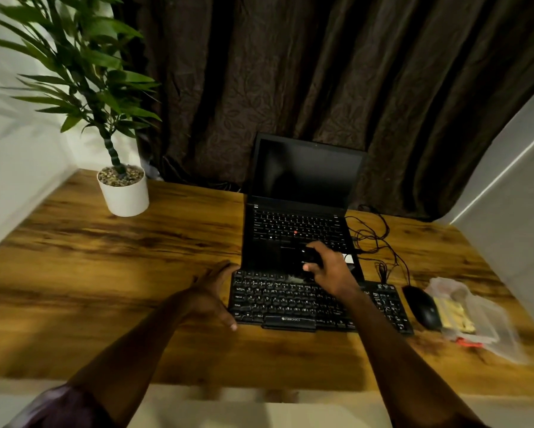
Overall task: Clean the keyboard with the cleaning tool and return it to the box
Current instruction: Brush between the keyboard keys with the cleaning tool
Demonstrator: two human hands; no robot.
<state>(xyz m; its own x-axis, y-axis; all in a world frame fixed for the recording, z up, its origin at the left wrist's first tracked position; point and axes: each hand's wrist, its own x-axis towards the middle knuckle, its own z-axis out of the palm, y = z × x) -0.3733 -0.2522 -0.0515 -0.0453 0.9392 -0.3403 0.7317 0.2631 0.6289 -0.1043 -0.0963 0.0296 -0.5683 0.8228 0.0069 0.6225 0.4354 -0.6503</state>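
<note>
A black external keyboard lies on the wooden desk in front of an open black laptop. My right hand grips a black cleaning tool above the keyboard's top row, its pale bristles touching the keys near the middle. My left hand holds the keyboard's left edge, fingers at the far corner and thumb at the near corner. A clear plastic box with yellowish and red items inside sits at the right of the desk.
A black mouse lies between the keyboard and the box. Black cables trail to the right of the laptop. A potted plant in a white pot stands at the back left. A dark curtain hangs behind the desk.
</note>
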